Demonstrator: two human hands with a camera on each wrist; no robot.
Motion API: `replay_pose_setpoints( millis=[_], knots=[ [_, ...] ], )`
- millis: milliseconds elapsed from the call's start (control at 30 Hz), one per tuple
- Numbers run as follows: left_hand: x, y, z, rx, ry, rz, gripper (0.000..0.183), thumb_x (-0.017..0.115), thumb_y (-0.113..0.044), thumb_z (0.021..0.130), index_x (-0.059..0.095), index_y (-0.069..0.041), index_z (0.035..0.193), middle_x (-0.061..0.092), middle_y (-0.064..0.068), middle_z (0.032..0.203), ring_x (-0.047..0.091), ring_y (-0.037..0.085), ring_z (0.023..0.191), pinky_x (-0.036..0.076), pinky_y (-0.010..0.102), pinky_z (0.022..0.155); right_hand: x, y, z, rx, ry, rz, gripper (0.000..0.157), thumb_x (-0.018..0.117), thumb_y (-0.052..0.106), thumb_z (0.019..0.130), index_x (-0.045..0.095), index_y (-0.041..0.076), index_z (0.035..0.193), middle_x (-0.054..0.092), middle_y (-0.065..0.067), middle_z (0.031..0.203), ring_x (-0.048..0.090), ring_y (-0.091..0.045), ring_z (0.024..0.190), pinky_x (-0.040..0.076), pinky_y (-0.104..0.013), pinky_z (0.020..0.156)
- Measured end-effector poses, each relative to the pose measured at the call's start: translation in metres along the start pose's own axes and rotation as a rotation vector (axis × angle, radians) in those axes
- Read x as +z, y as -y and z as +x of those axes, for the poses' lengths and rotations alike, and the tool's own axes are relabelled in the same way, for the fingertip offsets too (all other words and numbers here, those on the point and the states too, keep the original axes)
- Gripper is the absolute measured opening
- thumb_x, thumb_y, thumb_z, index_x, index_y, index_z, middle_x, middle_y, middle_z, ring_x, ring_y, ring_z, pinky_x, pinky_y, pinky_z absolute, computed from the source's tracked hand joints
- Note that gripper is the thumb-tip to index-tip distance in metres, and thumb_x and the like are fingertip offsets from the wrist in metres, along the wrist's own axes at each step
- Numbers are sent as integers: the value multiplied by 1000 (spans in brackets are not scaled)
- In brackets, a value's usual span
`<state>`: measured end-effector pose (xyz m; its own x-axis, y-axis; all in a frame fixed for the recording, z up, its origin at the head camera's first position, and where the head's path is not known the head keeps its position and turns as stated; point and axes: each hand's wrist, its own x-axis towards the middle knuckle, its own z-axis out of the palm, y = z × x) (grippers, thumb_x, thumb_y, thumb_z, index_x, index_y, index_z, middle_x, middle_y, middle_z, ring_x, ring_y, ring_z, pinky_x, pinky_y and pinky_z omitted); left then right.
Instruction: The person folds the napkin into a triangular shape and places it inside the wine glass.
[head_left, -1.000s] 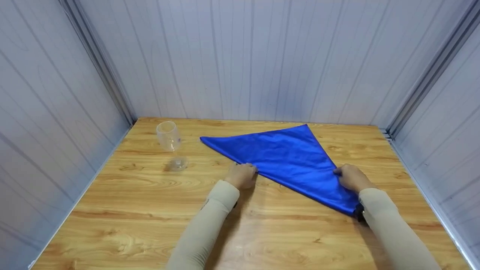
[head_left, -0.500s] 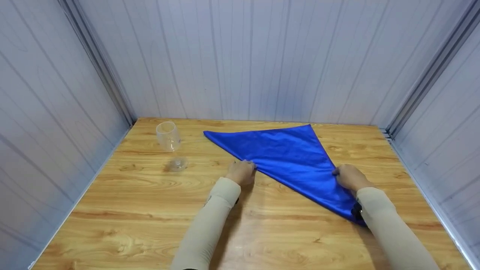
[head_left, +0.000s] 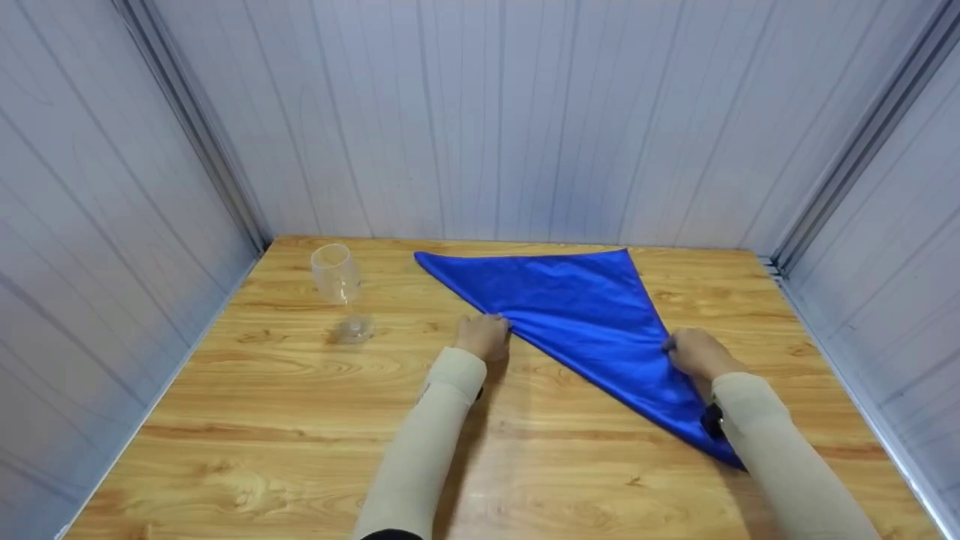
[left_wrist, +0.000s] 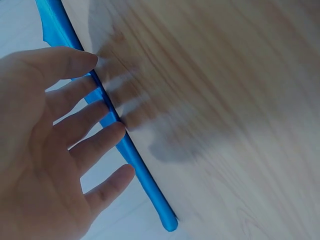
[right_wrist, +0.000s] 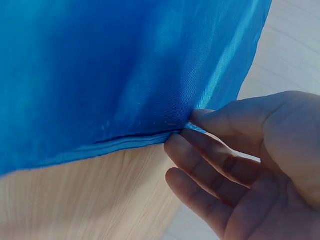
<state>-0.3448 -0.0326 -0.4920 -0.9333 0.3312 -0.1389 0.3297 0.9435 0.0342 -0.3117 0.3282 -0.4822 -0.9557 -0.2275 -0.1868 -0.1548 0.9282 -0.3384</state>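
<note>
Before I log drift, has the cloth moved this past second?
Yes: the blue cloth turned, left corner swinging away from the glass, toward the back wall.

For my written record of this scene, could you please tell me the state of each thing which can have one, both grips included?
Cloth: triangle-shaped, apparently folded, lightly wrinkled.
Glass: upright, looks empty.
Left grip: fingers spread, touching the cloth's long edge.
Right grip: pinching the cloth's edge between thumb and fingers.

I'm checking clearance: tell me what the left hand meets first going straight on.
The left hand would first meet more of the blue cloth it touches, then probably the back wall; depth is unclear.
</note>
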Motion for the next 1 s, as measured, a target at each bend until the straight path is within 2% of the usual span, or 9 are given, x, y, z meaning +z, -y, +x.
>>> replay_pose_setpoints(
  millis=[133,367,533,667,900,1000],
  knots=[
    [-2,1,5,-10,21,-17,42,52,-29,104,55,-19,145,48,-1,151,49,25,134,32,54,112,1,0,1,-29,-9,-15,32,52,-2,91,66,-16,115,63,-35,116,58,-52,112,48,-58,94],
    [-1,0,12,-16,41,-4,43,52,-30,104,53,-15,145,51,2,148,50,26,132,34,52,111,1,1,0,-52,-20,-30,30,52,-1,91,68,-16,112,64,-35,113,61,-49,107,50,-58,90],
    [-2,0,16,-36,67,-16,47,53,-29,104,49,-14,148,52,5,147,48,27,134,33,51,112,1,2,1,-98,-35,-55,26,54,-1,88,72,-12,102,69,-29,100,66,-44,94,53,-54,83],
    [-3,1,19,-59,83,-35,50,52,-30,104,45,-14,151,50,6,149,45,28,137,31,51,113,0,5,0,-105,-14,-61,25,55,-1,89,71,-14,103,69,-30,101,66,-45,97,53,-54,85],
    [-3,0,21,-75,79,-48,57,54,-33,103,38,-12,154,47,6,151,41,27,139,28,51,115,0,7,-1,-124,21,-46,22,54,-3,91,73,-13,99,70,-26,95,65,-32,80,55,-48,76],
    [-3,0,22,-72,86,-45,58,54,-33,103,37,-12,155,46,7,152,40,27,140,27,51,115,0,6,-1,-140,13,-53,22,55,-3,91,73,-13,99,70,-27,97,67,-36,87,55,-50,80]
  ],
)
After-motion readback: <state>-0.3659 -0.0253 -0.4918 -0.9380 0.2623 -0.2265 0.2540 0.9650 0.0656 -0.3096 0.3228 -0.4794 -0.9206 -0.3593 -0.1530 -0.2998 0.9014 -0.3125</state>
